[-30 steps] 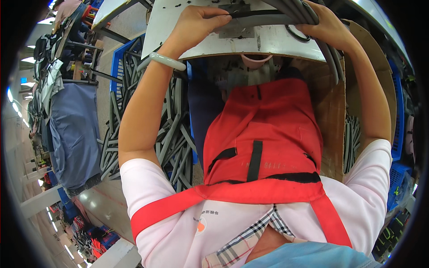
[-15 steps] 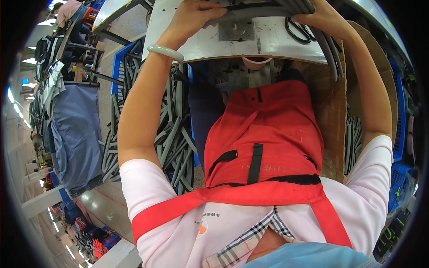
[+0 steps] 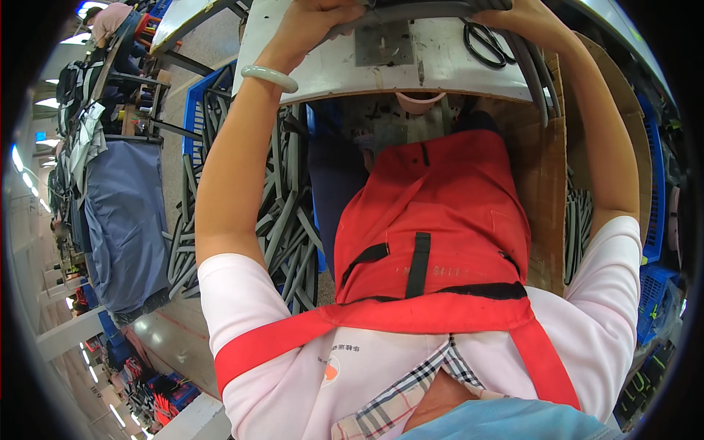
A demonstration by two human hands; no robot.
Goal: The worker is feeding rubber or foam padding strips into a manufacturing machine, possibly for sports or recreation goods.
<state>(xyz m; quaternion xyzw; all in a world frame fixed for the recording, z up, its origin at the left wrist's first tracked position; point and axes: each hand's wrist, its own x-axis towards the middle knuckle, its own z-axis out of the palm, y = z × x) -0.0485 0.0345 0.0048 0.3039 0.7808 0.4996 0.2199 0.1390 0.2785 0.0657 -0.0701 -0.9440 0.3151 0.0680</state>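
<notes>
Both hands work at the top edge of the view, over a white table (image 3: 323,77), and are partly cut off there. My left hand (image 3: 317,20) has its fingers closed round one end of a grey, tube-like strip (image 3: 422,11). My right hand (image 3: 524,16) grips the strip's other side. More grey strips (image 3: 539,84) hang down past my right wrist over the table's edge. Below the stretched strip, a metal plate (image 3: 384,44) is set in the tabletop. Black-handled scissors (image 3: 485,45) lie beside my right hand.
Many grey strips (image 3: 282,213) fill a blue crate (image 3: 192,117) to my left. At my right stand a cardboard box (image 3: 550,183) with more strips and blue crates (image 3: 653,293). A pink bowl (image 3: 419,103) sits under the table. A person (image 3: 114,22) is at the far left.
Both hands have shifted slightly upward in view with the strip. The thick bundle beside my right hand has mostly passed out of view at the top, and the scissors show more.
</notes>
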